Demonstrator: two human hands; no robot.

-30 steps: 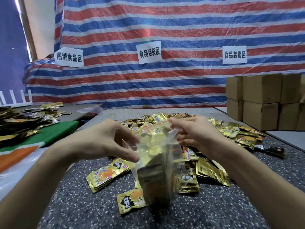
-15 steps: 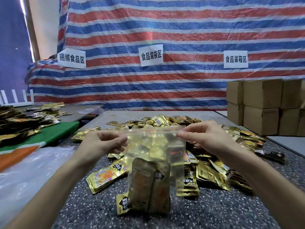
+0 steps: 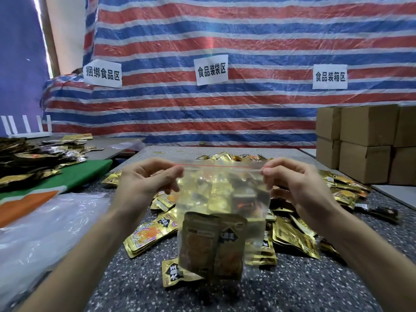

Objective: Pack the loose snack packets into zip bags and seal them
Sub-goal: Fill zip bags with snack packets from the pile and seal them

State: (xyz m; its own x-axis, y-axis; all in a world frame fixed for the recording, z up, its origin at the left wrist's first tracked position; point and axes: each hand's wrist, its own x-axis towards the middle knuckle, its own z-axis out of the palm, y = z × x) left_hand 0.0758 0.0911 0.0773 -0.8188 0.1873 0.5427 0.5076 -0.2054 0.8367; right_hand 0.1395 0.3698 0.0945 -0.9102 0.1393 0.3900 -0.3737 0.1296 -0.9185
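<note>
A striped tarp (image 3: 247, 109) fills the upper frame behind a speckled tabletop (image 3: 135, 289), where loose gold packets (image 3: 292, 235) lie heaped across the middle and right. At centre frame a clear bag (image 3: 222, 199) hangs upright in the air above that heap, with a few bagged packets (image 3: 211, 242) sunk to its bottom. A second ago the two hands were bunched close at the bag's crumpled mouth. Since then they have drawn apart and risen, so the top edge is now pulled flat and taut. That suggests filling is over for this bag and sealing is the step in hand. The left hand (image 3: 144, 183), centre left, pinches the bag's top left corner between thumb and fingers. The right hand (image 3: 297, 185), centre right, pinches the top right corner the same way. The bag hangs between and below both hands, touching them only at those corners. The thin red zip (image 3: 222, 165) runs straight from one pinch to the other; whether it is already pressed closed cannot be told.
</note>
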